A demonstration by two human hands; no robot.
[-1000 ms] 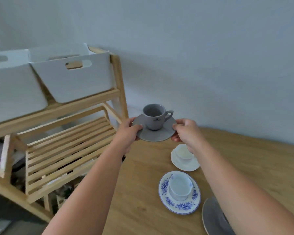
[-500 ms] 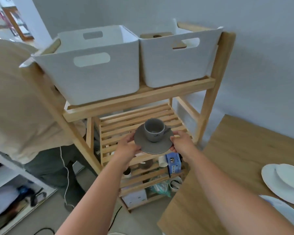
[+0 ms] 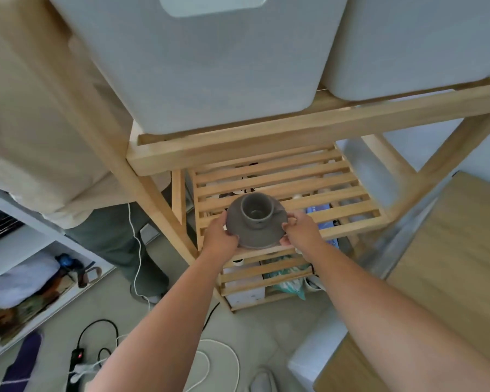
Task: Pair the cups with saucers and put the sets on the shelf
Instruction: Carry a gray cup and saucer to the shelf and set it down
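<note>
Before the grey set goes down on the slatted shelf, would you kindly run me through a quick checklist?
1. Grey cup seated upright on grey saucer: ok.
2. Left hand has a grip on the saucer's rim: ok.
3. Right hand has a grip on the opposite rim: ok.
4. Middle slatted shelf bare where the set would land: ok.
5. Saucer already resting on the slats: cannot tell.
6. Headroom under the upper shelf rail: ok.

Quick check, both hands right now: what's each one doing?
Left hand: closed on the left rim of the grey saucer, which carries the grey cup.
Right hand: closed on the saucer's right rim.
</note>
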